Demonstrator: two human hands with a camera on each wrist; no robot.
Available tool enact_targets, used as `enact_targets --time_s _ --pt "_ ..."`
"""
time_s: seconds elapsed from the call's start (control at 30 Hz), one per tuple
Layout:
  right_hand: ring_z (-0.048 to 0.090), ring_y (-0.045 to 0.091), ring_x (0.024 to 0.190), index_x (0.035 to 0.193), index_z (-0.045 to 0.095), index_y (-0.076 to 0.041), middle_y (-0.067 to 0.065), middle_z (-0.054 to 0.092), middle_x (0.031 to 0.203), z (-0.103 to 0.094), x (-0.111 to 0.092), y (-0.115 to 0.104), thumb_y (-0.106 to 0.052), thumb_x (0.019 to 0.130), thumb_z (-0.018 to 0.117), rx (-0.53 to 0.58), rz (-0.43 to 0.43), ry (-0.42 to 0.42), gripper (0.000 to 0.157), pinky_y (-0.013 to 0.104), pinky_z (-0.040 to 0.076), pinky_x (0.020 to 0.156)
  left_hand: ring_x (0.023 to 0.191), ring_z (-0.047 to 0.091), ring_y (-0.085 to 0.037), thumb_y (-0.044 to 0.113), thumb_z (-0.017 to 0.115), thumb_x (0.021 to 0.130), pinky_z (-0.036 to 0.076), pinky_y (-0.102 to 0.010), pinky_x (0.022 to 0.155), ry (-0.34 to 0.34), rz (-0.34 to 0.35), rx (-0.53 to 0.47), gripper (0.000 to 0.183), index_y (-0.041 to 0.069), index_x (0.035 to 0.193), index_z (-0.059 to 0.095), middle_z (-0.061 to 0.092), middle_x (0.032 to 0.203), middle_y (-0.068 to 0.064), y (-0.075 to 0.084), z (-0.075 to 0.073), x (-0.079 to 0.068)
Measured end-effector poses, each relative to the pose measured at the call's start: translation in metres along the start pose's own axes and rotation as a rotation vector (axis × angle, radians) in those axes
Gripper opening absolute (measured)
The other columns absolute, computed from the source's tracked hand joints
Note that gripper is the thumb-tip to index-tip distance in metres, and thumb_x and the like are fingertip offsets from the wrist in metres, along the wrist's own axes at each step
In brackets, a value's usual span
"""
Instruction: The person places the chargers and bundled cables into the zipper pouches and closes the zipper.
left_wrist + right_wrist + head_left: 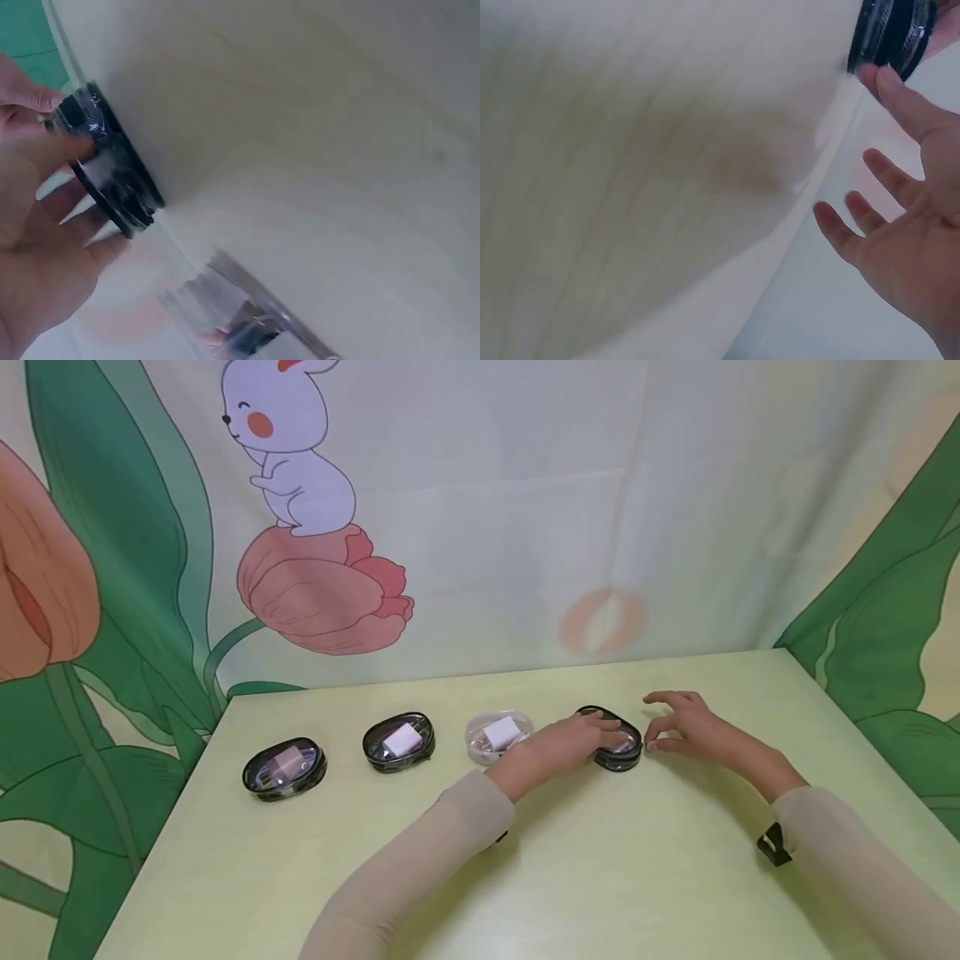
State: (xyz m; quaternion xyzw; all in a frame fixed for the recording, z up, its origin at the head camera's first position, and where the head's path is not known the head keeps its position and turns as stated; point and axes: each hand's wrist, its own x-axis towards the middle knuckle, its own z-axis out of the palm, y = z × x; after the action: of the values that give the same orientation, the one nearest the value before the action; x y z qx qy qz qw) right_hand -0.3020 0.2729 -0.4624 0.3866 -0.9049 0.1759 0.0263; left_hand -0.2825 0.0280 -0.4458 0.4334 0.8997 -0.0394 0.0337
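Observation:
At the right of the row lies a clear oval pouch with black trim [619, 760], a charger and cable inside. My left hand [564, 745] holds it, thumb along the near side and fingers on the far side, as the left wrist view shows. My right hand [693, 727] is at the pouch's right end. There its thumb and index finger pinch at the zipper pull, which the fingertips mostly hide; the other fingers [885, 176] are spread. In the right wrist view only the end of the black pouch [889, 37] shows.
Left of my left hand is a white-trimmed clear pouch [480, 739] with a white charger. Further left lie two more black-trimmed pouches, one with a white charger [402, 740], one with a pinkish charger [287, 763]. A printed curtain [487, 543] hangs behind the table [585, 877].

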Motion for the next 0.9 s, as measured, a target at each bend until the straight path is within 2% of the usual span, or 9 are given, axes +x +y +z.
enact_targets --time_s 0.07,0.17,0.27,0.4,0.53,0.63,0.77,0.9 --pt "0.040 0.044 0.121 0.083 0.073 -0.022 0.027 0.048 0.130 0.002 -0.002 -0.002 -0.013 0.080 0.075 0.039 -0.026 -0.004 0.010 0.061 0.022 0.096 0.137 0.033 -0.021 0.029 0.059 0.094 0.033 -0.039 0.109 -0.014 -0.022 0.027 0.048 0.023 0.140 0.047 0.039 0.148 0.001 0.003 0.000 0.001" --pt "0.041 0.045 0.121 0.084 0.072 -0.026 0.027 0.048 0.130 0.006 -0.004 -0.006 -0.012 0.079 0.075 0.079 -0.055 -0.007 0.015 0.063 0.025 0.094 0.139 0.031 -0.023 0.054 0.053 0.091 0.031 -0.044 0.109 -0.047 -0.081 0.094 0.063 0.018 0.143 0.043 0.035 0.150 -0.001 0.011 0.000 0.002" --pt "0.042 0.046 0.120 0.086 0.073 -0.027 0.028 0.047 0.132 0.009 -0.004 -0.011 -0.012 0.080 0.075 0.104 -0.062 -0.016 0.016 0.064 0.028 0.094 0.139 0.030 -0.025 0.064 0.042 0.091 0.031 -0.043 0.110 -0.045 -0.128 0.169 0.070 0.016 0.143 0.042 0.036 0.150 0.000 0.020 0.003 0.003" --pt "0.041 0.046 0.122 0.086 0.072 -0.025 0.028 0.046 0.133 0.010 -0.005 -0.015 -0.012 0.080 0.075 0.097 -0.049 -0.020 0.015 0.064 0.029 0.094 0.139 0.030 -0.023 0.058 0.036 0.096 0.031 -0.045 0.109 -0.022 -0.164 0.218 0.062 0.018 0.141 0.046 0.038 0.149 0.001 0.030 0.005 0.007" --pt "0.041 0.044 0.123 0.084 0.072 -0.023 0.027 0.046 0.133 0.013 -0.005 -0.016 -0.013 0.079 0.075 0.068 -0.034 -0.008 0.012 0.062 0.028 0.096 0.139 0.031 -0.021 0.049 0.037 0.099 0.032 -0.047 0.108 -0.003 -0.169 0.241 0.051 0.018 0.138 0.050 0.040 0.147 0.002 0.035 0.007 0.009" --pt "0.039 0.045 0.123 0.086 0.072 -0.022 0.025 0.045 0.136 0.012 -0.005 -0.016 -0.017 0.081 0.074 0.050 0.000 -0.013 0.007 0.061 0.027 0.098 0.139 0.030 -0.018 0.044 0.038 0.100 0.031 -0.046 0.109 -0.016 -0.166 0.246 0.047 0.019 0.139 0.048 0.038 0.148 0.003 0.035 0.008 0.008" --pt "0.034 0.046 0.124 0.086 0.073 -0.023 0.021 0.042 0.139 0.008 -0.002 -0.011 -0.020 0.082 0.073 -0.005 0.055 -0.020 0.005 0.060 0.028 0.099 0.141 0.026 -0.018 0.039 0.036 0.102 0.029 -0.045 0.110 -0.042 -0.126 0.230 0.046 0.019 0.143 0.043 0.035 0.150 0.003 0.031 0.008 0.006" --pt "0.033 0.046 0.126 0.087 0.073 -0.024 0.019 0.041 0.141 0.008 0.004 -0.005 -0.019 0.083 0.073 -0.085 0.077 -0.016 0.006 0.060 0.030 0.100 0.142 0.023 -0.020 0.032 0.037 0.102 0.029 -0.043 0.111 -0.081 -0.045 0.237 0.046 0.020 0.147 0.036 0.031 0.153 0.002 0.024 0.007 0.003"
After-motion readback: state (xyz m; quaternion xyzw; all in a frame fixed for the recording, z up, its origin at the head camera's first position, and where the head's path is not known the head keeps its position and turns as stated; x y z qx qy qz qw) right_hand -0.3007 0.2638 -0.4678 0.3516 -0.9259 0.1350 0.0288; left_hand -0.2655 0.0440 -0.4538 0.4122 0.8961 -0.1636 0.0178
